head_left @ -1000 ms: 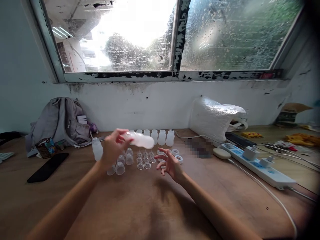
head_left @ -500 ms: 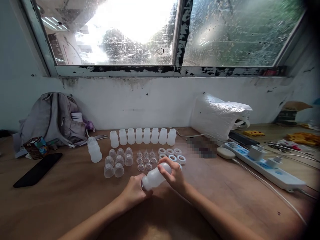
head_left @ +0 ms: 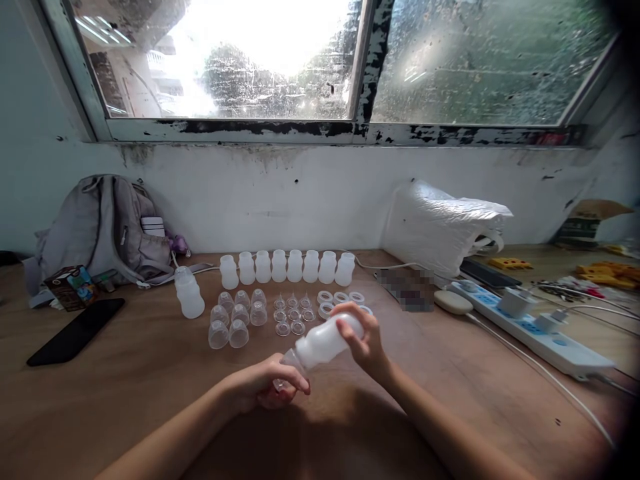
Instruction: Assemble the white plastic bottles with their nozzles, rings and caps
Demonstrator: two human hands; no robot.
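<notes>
A frosted white bottle [head_left: 325,341] lies tilted between my hands, its base up to the right. My right hand [head_left: 364,339] is wrapped round the base end. At the bottle's lower left end, my left hand [head_left: 273,385] grips a clear cap [head_left: 292,363]. Beyond them stand a row of frosted bottles [head_left: 295,267], several clear domed caps [head_left: 239,319], several clear nipples [head_left: 293,312] and several white rings [head_left: 341,298], some partly hidden by my right hand. One more bottle with a cap [head_left: 189,293] stands apart on the left.
A black phone [head_left: 75,332], small box [head_left: 71,288] and grey backpack [head_left: 110,233] are on the left. On the right are a power strip [head_left: 533,330] with cables, a white puck-shaped object [head_left: 452,302] and a silvery bag [head_left: 435,230].
My right hand and the bottle have moved up and right. More of the clear cap now shows in my left hand, which has shifted slightly left and down.
</notes>
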